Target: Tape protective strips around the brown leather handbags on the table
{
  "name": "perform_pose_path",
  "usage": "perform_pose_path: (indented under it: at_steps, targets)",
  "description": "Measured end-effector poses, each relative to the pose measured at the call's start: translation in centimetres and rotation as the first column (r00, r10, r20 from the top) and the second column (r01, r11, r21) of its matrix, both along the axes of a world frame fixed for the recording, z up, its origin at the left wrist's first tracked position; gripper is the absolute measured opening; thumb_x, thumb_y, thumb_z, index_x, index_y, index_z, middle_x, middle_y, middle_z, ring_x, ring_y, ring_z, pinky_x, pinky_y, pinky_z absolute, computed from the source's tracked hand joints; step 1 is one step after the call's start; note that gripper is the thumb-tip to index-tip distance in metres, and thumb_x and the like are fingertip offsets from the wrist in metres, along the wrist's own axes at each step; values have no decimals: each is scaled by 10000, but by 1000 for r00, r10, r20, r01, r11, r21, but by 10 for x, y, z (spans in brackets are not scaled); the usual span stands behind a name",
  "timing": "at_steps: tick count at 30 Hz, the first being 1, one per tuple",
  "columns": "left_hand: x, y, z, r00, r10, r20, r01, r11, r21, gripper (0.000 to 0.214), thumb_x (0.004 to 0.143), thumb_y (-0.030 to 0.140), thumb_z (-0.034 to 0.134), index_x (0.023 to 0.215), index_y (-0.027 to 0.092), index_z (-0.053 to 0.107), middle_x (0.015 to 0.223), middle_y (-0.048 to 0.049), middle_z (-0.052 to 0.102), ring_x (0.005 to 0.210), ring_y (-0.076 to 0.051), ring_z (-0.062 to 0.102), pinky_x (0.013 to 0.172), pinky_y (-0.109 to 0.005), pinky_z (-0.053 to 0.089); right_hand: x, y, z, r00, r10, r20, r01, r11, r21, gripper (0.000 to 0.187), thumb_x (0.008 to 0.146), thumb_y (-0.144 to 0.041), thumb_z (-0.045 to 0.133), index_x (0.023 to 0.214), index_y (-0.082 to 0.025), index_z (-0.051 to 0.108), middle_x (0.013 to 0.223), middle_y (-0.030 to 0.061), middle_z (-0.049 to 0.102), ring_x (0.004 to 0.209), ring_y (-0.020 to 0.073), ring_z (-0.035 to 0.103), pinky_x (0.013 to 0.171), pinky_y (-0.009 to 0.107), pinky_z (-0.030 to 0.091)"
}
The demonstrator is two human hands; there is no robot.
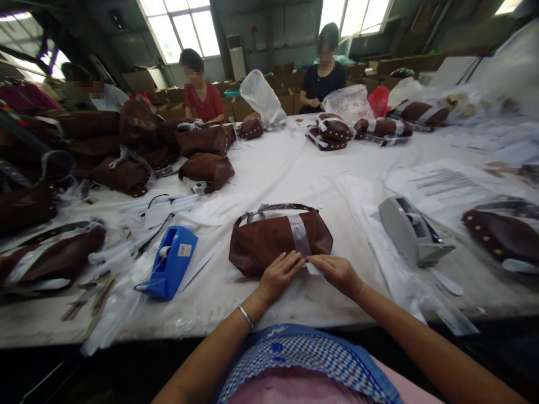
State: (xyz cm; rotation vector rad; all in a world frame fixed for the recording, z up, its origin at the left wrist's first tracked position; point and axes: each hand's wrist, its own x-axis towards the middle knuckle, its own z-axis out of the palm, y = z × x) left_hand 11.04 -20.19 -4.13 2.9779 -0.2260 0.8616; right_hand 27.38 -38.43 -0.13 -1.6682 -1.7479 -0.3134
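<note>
Brown handbag [269,241] lies on its side on the worktop [269,306], just beyond the person's blue checked apron [290,345]. The left hand [281,273] rests flat on the bag's near edge, fingers stretched out and close together, gripping nothing. The right hand [341,275], just beside it, has thumb and fingers pinched together on a small white slip [314,269] at that same edge. 1 pale band [300,233] crosses the bag's body right of centre, and the strap [278,206], partly covered in clear film, arches along the far side.

As far as I can judge, the strap's covering and the band's pass over the front are done; the band's near end, under the fingers, looks not yet settled. Whether it is stuck down underneath cannot be told.

A blue tape dispenser [172,269] stands to the left and a grey tape dispenser [410,230] to the right, both apart from the hands. Past them, a printed sheet [448,179] lies on the right and a heap of brown bags [138,123] on the left. At the far side, 2 co-workers, in a red top [208,101] and a dark top [322,81], face the worktop.
</note>
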Motion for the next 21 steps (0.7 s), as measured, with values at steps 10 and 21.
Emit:
perform_pose_path:
  at_steps: [10,21]
  targets:
    - [2,2,-4,998,-49,25,51,996,-72,306,983,147,515,1269,177,620,1289,-74,684,1276,-183,594,1095,-399,516,2,15,28,996,-87,-34,85,995,-60,264,969,-174,542,1120,-271,736,994,42,767,882,189,716,796,308,596]
    - [2,1,7,999,-47,-24,45,997,-62,201,978,144,512,1110,165,662,1183,-54,712,1129,-139,646,1054,-310,530,27,45,29,991,-130,35,134,976,-173,156,932,-199,613,994,-265,739,922,31,746,858,219,618,726,328,548]
